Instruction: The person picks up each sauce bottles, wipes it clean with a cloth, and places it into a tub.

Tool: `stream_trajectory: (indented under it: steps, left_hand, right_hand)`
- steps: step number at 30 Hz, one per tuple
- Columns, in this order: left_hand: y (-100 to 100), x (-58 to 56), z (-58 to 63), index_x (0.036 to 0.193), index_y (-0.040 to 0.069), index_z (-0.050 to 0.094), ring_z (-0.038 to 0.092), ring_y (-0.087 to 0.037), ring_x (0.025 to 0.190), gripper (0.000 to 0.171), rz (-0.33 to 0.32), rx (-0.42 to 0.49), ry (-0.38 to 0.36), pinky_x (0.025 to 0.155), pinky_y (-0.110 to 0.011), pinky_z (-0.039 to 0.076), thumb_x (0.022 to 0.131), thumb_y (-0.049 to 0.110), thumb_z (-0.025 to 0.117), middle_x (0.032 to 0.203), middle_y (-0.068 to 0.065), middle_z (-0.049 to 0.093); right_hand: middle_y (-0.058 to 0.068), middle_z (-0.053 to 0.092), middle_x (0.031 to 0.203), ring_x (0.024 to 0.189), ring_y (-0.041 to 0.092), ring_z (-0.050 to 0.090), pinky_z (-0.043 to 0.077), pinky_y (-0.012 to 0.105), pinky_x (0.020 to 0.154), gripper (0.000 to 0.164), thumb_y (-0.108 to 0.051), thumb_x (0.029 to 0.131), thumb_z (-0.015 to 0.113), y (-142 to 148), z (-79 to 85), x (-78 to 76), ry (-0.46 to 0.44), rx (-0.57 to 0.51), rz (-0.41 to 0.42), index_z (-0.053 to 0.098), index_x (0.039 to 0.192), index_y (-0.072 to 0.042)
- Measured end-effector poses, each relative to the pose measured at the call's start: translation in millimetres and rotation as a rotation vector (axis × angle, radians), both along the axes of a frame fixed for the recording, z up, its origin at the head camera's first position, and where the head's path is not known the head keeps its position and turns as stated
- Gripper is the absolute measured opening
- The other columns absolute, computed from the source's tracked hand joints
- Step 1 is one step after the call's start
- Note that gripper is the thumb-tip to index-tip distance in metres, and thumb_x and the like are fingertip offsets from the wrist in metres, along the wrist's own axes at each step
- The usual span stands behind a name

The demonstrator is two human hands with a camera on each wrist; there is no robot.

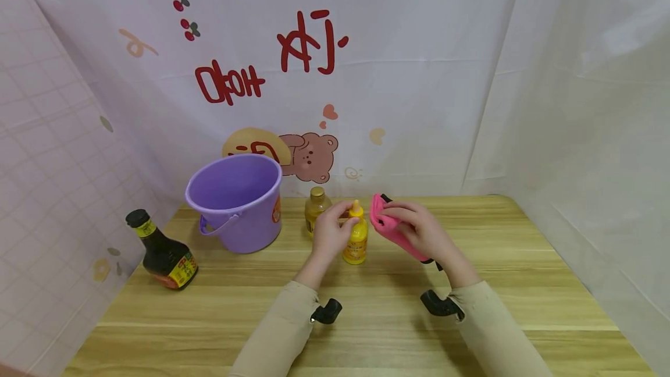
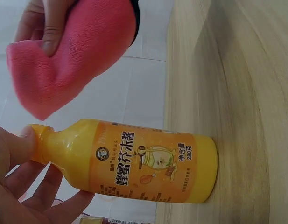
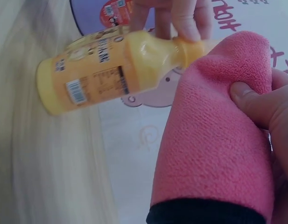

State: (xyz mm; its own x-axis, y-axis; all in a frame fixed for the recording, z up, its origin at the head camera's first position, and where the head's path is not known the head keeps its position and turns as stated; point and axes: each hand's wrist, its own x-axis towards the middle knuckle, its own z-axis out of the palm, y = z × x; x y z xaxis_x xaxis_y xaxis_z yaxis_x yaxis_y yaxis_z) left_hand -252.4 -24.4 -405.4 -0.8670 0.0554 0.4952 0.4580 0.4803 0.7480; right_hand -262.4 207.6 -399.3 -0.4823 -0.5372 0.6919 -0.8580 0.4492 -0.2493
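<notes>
A yellow squeeze bottle (image 1: pixel 355 246) with an orange label stands upright on the table, its nozzle pointing up. My left hand (image 1: pixel 332 233) pinches it at the yellow collar below the nozzle, as the left wrist view shows with the bottle (image 2: pixel 148 161) base on the wood. My right hand (image 1: pixel 423 231) grips a folded pink cloth (image 1: pixel 400 238) with black edging, thumb pressed into the pile. In the right wrist view the cloth (image 3: pixel 214 140) overlaps the bottle's nozzle end. Behind the left hand stands a glass bottle (image 1: pixel 316 208) with a gold cap, partly hidden.
A purple bucket (image 1: pixel 251 226) with its handle lowered stands at the back left. Further left is a dark sauce bottle (image 1: pixel 166 255) with a black cap. A printed white curtain (image 1: pixel 419 103) hangs behind the wooden table (image 1: pixel 377 330).
</notes>
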Motion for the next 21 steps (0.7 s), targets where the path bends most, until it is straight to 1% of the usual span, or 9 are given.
stream_trajectory:
  steps: [4,8,15,18,21]
  left_hand:
    - [0.2,-0.5,-0.3,0.116,0.003,0.070,0.067,-0.024,0.100,0.025,-0.006,0.002,-0.014,0.081,-0.032,0.058,0.091,0.004,0.071,0.113,-0.010,0.070]
    - [0.4,-0.6,-0.9,0.117,0.003,0.069,0.066,-0.024,0.101,0.027,-0.006,0.000,-0.022,0.082,-0.031,0.057,0.091,0.002,0.070,0.113,-0.011,0.069]
    - [0.6,0.1,-0.7,0.118,0.003,0.069,0.066,-0.025,0.102,0.027,-0.015,-0.002,-0.017,0.082,-0.033,0.057,0.091,0.000,0.069,0.113,-0.012,0.070]
    - [0.5,0.3,0.8,0.120,0.003,0.068,0.066,-0.024,0.103,0.028,-0.014,0.001,-0.040,0.083,-0.034,0.057,0.092,0.001,0.068,0.114,-0.011,0.069]
    - [0.5,0.0,1.3,0.120,0.003,0.068,0.066,-0.024,0.103,0.029,-0.011,0.000,-0.045,0.083,-0.033,0.057,0.092,0.001,0.068,0.114,-0.011,0.070]
  right_hand:
    - [0.012,0.064,0.120,0.110,0.035,0.061,0.052,0.052,0.089,0.047,0.020,0.078,0.069,-6.9,6.3,-2.3,0.016,-0.004,0.004,0.070,0.116,-0.007]
    - [0.011,0.065,0.120,0.110,0.035,0.060,0.052,0.051,0.090,0.045,0.019,0.078,0.069,-13.6,6.1,-3.2,0.024,0.015,0.014,0.071,0.115,-0.007]
    - [0.012,0.065,0.117,0.108,0.035,0.061,0.052,0.051,0.089,0.037,0.016,0.079,0.070,-19.8,-1.8,-1.6,0.031,0.017,0.039,0.072,0.110,-0.004]
    - [0.011,0.066,0.116,0.107,0.034,0.061,0.053,0.050,0.088,0.036,0.015,0.079,0.071,-20.1,-5.9,-0.3,0.031,0.041,0.038,0.073,0.109,-0.006]
    - [0.009,0.066,0.115,0.106,0.032,0.062,0.053,0.049,0.088,0.036,0.013,0.080,0.073,-19.7,-13.0,0.9,0.029,0.069,0.029,0.073,0.108,-0.008]
